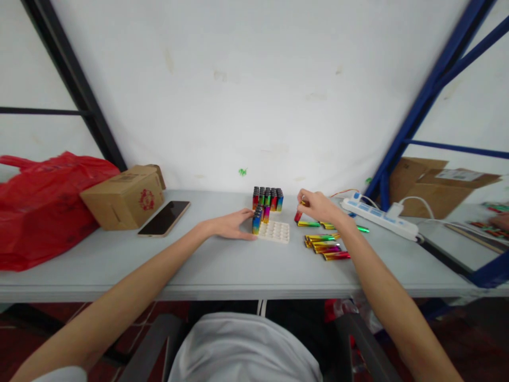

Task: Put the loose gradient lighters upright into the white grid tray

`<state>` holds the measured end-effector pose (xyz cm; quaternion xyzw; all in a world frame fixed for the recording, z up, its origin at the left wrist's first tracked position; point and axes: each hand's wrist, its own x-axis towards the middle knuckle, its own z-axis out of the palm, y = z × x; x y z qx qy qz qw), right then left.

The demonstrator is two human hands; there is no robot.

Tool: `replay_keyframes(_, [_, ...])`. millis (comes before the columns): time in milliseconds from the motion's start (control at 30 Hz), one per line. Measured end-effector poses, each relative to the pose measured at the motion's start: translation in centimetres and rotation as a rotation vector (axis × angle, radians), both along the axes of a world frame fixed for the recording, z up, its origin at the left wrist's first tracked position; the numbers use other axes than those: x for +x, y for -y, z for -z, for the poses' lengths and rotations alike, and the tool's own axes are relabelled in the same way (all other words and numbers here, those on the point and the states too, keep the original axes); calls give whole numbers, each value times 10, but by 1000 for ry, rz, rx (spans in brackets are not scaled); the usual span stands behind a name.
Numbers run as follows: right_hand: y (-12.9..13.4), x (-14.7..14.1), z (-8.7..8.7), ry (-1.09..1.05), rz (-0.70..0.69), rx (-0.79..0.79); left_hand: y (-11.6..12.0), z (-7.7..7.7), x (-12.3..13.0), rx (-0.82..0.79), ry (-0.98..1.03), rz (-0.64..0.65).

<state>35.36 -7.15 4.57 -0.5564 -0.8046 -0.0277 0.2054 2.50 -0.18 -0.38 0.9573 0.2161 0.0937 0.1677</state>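
Observation:
A white tray with round holes (280,232) lies at the middle of the table. Shiny multicoloured lighters (274,199) stand upright in rows at its back, and a few blue ones (256,222) stand along its left side. My left hand (230,225), fingers spread, rests at the tray's left edge beside the blue lighters and holds nothing. Right of the tray, my right hand (312,205) pinches a red lighter (298,216), tilted nearly upright. Several loose lighters (324,244) lie flat below that hand, and a green one (308,224) lies just under it.
On the left are a red plastic bag (51,204), a cardboard box (125,197) and a phone (165,218). A white power strip (379,217) with cables lies at the right. Behind it is an open carton (433,185). Another person's hand (500,220) shows at the far right.

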Motion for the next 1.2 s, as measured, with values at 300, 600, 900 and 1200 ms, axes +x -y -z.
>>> replay_keyframes(300, [-20, -17, 27, -763, -144, -144, 2, -3, 1, -20, 1, 1])
replay_keyframes(600, [-19, -38, 40, -1284, -190, -412, 4, -4, 1, -30, 8, 7])
replay_keyframes(900, [-17, -47, 42, -1138, -197, -503, -2, 2, 0, -9, 25, 14])
replay_keyframes(1200, [-17, -57, 45, -919, -140, -368, 2, -1, 0, -29, 28, 3])
